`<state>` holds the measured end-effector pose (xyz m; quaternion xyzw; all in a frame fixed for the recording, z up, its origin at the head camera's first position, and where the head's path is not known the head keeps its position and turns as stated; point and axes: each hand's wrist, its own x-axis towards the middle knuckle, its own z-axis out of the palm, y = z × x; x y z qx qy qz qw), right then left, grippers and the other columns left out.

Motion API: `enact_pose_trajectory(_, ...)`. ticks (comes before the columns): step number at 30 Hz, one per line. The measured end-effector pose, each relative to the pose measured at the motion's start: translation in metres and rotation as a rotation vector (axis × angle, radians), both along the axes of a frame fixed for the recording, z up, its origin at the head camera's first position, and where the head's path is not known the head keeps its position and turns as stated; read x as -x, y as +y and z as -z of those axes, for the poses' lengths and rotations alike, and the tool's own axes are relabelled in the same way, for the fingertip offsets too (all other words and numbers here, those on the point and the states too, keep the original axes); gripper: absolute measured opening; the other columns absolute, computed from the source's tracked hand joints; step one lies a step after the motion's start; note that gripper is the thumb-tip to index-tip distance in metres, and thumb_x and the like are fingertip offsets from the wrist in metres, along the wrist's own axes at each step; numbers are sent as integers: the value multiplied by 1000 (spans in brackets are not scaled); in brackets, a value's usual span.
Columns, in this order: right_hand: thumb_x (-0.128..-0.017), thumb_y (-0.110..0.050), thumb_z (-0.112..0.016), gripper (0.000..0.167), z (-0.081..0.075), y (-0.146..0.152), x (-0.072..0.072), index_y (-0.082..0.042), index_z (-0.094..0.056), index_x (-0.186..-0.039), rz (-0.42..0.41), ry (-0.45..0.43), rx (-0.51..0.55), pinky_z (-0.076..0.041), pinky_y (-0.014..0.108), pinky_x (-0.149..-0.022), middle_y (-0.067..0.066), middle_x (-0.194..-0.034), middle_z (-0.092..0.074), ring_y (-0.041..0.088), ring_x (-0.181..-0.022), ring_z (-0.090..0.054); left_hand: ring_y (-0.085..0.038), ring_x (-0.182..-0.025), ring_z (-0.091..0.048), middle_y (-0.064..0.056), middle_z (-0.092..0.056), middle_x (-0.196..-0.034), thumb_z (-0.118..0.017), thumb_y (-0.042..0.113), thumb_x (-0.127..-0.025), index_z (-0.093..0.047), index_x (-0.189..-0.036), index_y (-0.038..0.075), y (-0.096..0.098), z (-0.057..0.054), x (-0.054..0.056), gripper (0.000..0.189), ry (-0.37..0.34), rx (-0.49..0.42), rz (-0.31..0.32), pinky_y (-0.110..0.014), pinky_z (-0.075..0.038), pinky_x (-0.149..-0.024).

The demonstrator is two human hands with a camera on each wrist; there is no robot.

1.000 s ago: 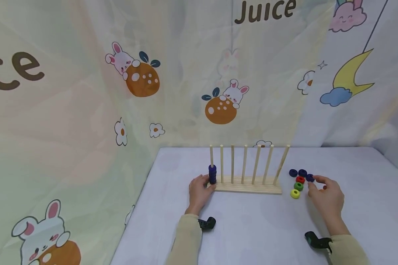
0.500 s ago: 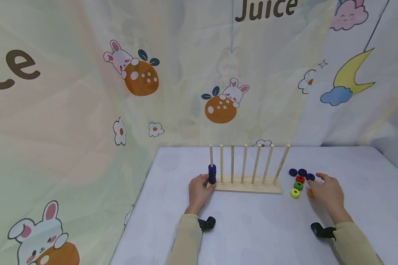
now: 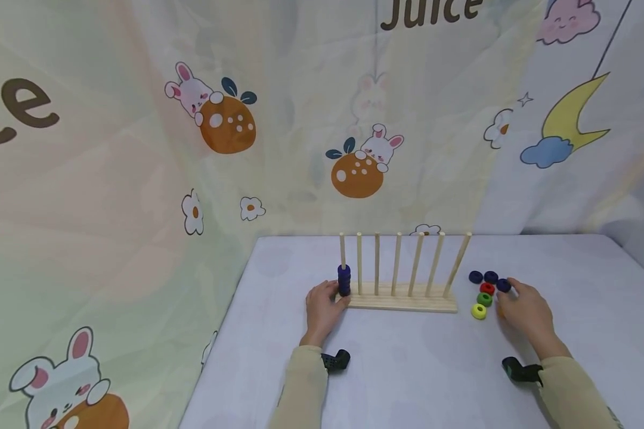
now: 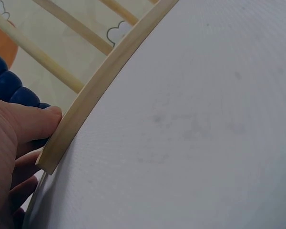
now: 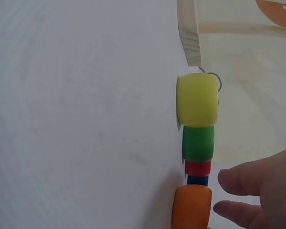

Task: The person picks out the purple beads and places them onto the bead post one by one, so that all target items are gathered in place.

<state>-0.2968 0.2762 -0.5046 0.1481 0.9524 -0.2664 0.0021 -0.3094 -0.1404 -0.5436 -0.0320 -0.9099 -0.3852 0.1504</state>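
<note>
A wooden peg stand [image 3: 402,303] has a row of upright pegs, the leftmost carrying a stack of dark blue beads [image 3: 344,280]. My left hand [image 3: 322,313] grips the stand's left end, thumb against the base beside the lowest bead, as the left wrist view shows. To the right, my right hand [image 3: 528,313] has its thumb and forefinger beside a dark blue bead [image 3: 504,285] on the table. In the right wrist view these fingers are apart with nothing visible between them. An orange bead [image 5: 192,207] lies below the fingers, mostly hidden by the hand in the head view.
Left of the right hand lie a red bead [image 3: 487,288], a green bead [image 3: 484,299], a yellow bead [image 3: 479,311] and two more blue beads [image 3: 491,277]. A printed cloth [image 3: 300,119] hangs behind the white table [image 3: 408,369].
My right hand drew back slightly from the blue bead, showing the orange bead, then came back beside it. My left hand stays on the stand. The head view tilts slightly.
</note>
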Motion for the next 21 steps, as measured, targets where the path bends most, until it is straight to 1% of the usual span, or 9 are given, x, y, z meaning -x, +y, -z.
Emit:
enact_pose_trajectory(5, -97, -26, -45, 64, -2, 3, 2, 11, -25, -146, -5, -8, 4, -30, 69, -103, 43, -139, -30, 60, -126, -29, -26, -127, -51, -4, -68, -123, -76, 27, -84, -72, -115, 4, 2, -1, 1, 38, 0, 4, -7, -47, -27, -113)
enact_pose_trajectory(8, -97, -28, -46, 64, 0, 6, 5, 11, -28, -146, 17, 11, 30, -33, 68, -100, 41, -140, -34, 59, -124, -33, -26, -127, -51, -5, -67, -123, -76, 27, -85, -71, -115, 4, 1, -1, 1, 38, -6, 0, -6, -47, -27, -113)
enact_pose_trajectory(12, -97, -27, -48, 63, 0, 8, 8, 8, -30, -146, 52, 23, 80, -32, 67, -100, 37, -142, -37, 58, -125, -33, -26, -126, -51, -5, -68, -123, -76, 27, -85, -71, -114, 4, 1, -2, 1, 38, 8, -2, -1, -47, -27, -112)
enact_pose_trajectory(16, -95, -25, -50, 62, -1, 7, 8, 7, -32, -146, 24, 12, 88, -30, 68, -101, 38, -142, -35, 60, -126, -31, -27, -125, -53, -6, -69, -121, -77, 27, -83, -71, -114, 4, 1, -3, -1, 39, 19, 5, -8, -47, -29, -111)
enact_pose_trajectory(21, -95, -22, -50, 58, -1, 8, 9, 7, -37, -143, -6, 38, 49, -34, 68, -98, 40, -139, -37, 60, -123, -35, -27, -124, -53, -5, -69, -120, -77, 27, -84, -72, -114, 5, 2, -2, -1, 38, 14, 8, -10, -48, -29, -111)
